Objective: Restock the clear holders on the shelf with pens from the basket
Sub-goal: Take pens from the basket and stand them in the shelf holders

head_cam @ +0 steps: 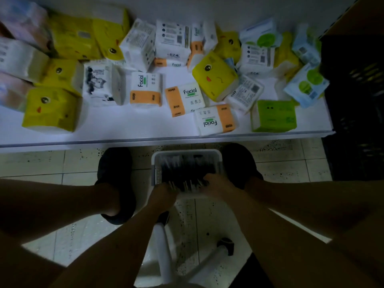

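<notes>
On shelf [124, 129], tissue pks [185, 99], black crate [357, 100] rt.

The basket [218, 155] is white, and the pens [187, 171] in it are black with pale ends. Beyond the basket the shelf [124, 125] is white. It carries yellow packs [214, 76] printed with a cartoon face, white packs [185, 99] with an orange band and black "Facial" lettering, one green pack [274, 116] and pale blue packs [307, 86] with green circles. Under the basket the floor tiles [280, 163] are cream with black speckles.
</notes>
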{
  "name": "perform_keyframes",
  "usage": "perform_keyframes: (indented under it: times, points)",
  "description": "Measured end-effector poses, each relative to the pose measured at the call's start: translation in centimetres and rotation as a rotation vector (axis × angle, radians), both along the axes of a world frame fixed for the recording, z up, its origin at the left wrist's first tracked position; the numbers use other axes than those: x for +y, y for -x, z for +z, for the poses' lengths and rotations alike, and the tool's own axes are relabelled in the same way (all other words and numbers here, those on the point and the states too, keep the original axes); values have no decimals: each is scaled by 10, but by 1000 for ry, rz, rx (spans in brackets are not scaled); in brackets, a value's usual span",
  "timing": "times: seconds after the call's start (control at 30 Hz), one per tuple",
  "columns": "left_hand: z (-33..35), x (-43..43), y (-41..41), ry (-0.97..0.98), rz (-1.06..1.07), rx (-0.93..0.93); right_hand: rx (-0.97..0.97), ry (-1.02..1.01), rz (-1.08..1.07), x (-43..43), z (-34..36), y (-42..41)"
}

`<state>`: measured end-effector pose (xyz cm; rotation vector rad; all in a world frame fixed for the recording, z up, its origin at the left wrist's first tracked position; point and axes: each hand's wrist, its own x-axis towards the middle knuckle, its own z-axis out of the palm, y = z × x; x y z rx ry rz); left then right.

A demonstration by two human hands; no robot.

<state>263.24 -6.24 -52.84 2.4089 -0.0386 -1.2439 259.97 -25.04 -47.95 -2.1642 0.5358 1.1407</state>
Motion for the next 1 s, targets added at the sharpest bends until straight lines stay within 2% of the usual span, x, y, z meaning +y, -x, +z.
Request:
perform_keyframes:
  times: [0.2, 0.33, 0.47, 0.53, 0.63, 0.77, 1.0]
  points:
    - [1, -9, -15, 66, 43, 153, 3, -38, -143, -7, -3, -3]
    - [-3, -17, -16, 78, 41, 145, 20, -48, -290, -4, -17, -5]
    - [-5, -17, -16, 103, 56, 179, 45, -83, -342, 3, -22, -2]
    - [-5, -14, -19, 83, 129, 140, 57, -92, -364, 7, -23, 0]
    - [-5, -14, -21, 89, 119, 133, 71, -96, -367, 11, -21, 6]
    - [4, -17, -22, 73, 212, 303, 67, -92, -367, 14, -23, 14]
    - [6, -24, -22, 63, 145, 306, 17, -159, -392, 6, -23, 9]
